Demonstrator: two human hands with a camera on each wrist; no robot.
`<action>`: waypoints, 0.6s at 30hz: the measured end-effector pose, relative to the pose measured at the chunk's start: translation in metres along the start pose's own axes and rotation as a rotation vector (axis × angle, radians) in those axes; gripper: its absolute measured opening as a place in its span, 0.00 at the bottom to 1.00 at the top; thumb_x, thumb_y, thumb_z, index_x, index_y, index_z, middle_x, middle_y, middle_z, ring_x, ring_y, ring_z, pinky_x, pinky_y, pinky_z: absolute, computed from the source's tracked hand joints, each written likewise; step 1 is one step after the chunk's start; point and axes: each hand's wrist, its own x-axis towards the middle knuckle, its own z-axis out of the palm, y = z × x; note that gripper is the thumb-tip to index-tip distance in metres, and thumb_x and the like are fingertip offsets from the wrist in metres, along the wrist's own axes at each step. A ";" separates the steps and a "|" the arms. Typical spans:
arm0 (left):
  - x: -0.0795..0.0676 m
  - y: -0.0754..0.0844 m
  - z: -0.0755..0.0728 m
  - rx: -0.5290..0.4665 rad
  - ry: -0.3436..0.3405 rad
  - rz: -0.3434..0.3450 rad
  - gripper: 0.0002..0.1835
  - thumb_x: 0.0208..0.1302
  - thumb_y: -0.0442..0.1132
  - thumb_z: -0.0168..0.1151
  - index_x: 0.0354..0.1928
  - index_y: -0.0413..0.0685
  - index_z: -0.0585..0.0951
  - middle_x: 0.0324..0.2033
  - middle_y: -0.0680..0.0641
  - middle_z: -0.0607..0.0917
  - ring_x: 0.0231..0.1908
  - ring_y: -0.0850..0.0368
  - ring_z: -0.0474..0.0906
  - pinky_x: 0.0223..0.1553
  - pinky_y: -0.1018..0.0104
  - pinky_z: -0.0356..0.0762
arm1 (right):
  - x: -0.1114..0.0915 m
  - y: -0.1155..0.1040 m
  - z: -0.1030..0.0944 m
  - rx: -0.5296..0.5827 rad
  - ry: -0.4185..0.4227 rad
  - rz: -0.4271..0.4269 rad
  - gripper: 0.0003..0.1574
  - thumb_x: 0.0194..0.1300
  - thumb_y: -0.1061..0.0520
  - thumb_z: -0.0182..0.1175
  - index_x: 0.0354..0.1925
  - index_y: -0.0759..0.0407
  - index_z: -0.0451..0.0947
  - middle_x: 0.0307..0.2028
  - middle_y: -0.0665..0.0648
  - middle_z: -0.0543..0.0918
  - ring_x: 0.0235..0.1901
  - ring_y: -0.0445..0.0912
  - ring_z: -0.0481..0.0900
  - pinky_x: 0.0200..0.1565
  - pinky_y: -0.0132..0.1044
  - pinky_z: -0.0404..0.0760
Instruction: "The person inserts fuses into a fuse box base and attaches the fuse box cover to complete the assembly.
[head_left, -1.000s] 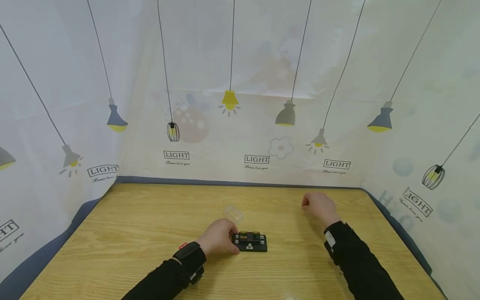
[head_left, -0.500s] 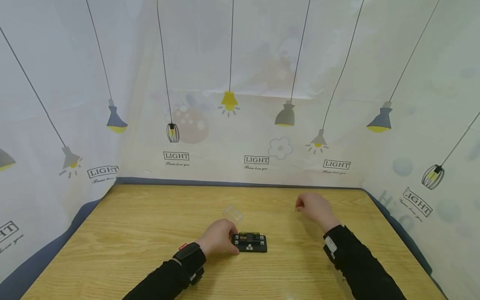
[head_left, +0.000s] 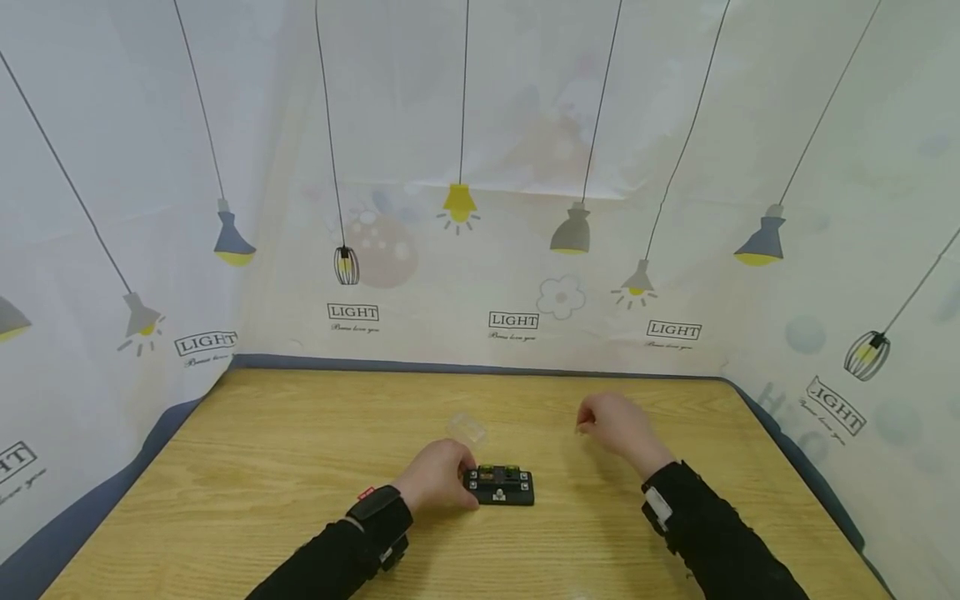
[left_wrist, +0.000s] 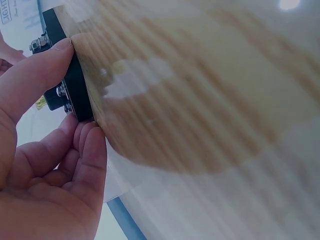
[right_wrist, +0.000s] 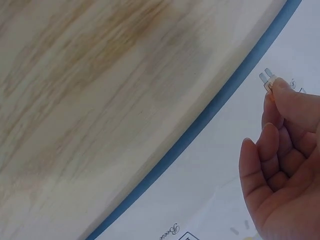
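A black fuse block (head_left: 501, 487) with metal terminal screws and yellowish fuses on top lies on the table. My left hand (head_left: 438, 475) grips its left end. In the left wrist view, the left thumb (left_wrist: 57, 52) presses one long edge of the block (left_wrist: 80, 90), with fingertips at its end. Off to the right, my right hand (head_left: 618, 427) is raised over the table, apart from the block. Between its thumb and index finger it pinches a small clear blade fuse (right_wrist: 267, 79), whose two metal prongs stick out beyond the fingertips. The other fingers are loosely curled.
A clear plastic cover (head_left: 467, 428) lies on the wooden table (head_left: 300, 450) just behind the fuse block. White sheeting (head_left: 480, 275) printed with lamps encloses the table's back and sides, with a blue band along the edge.
My right hand has moved left and slightly nearer me, toward the fuse block, with the blade fuse in its fingers. The left hand and the block have stayed put.
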 end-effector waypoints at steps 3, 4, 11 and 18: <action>0.000 0.000 0.000 0.001 0.000 0.000 0.24 0.34 0.49 0.75 0.36 0.47 0.82 0.29 0.55 0.77 0.29 0.62 0.69 0.35 0.65 0.70 | -0.002 -0.007 0.000 0.003 -0.014 -0.003 0.05 0.54 0.54 0.64 0.25 0.48 0.76 0.24 0.45 0.75 0.25 0.40 0.69 0.31 0.38 0.71; 0.000 0.000 0.000 0.002 0.001 0.000 0.24 0.34 0.49 0.75 0.36 0.47 0.82 0.29 0.55 0.77 0.29 0.62 0.69 0.35 0.65 0.70 | -0.002 -0.009 0.000 -0.004 -0.017 -0.004 0.05 0.54 0.54 0.64 0.25 0.48 0.76 0.24 0.44 0.74 0.25 0.40 0.69 0.31 0.38 0.71; 0.001 0.000 0.000 -0.002 0.001 0.005 0.23 0.34 0.49 0.75 0.36 0.47 0.82 0.29 0.56 0.77 0.29 0.63 0.69 0.35 0.65 0.70 | -0.006 -0.022 0.003 -0.009 -0.027 -0.037 0.07 0.53 0.53 0.65 0.24 0.46 0.75 0.23 0.42 0.74 0.24 0.39 0.69 0.31 0.37 0.71; 0.001 0.000 -0.001 -0.005 -0.001 0.006 0.24 0.34 0.49 0.75 0.36 0.47 0.82 0.29 0.56 0.78 0.29 0.63 0.70 0.35 0.65 0.71 | -0.007 -0.031 0.010 0.026 -0.019 -0.117 0.07 0.52 0.53 0.65 0.24 0.45 0.76 0.23 0.40 0.74 0.25 0.37 0.70 0.32 0.36 0.72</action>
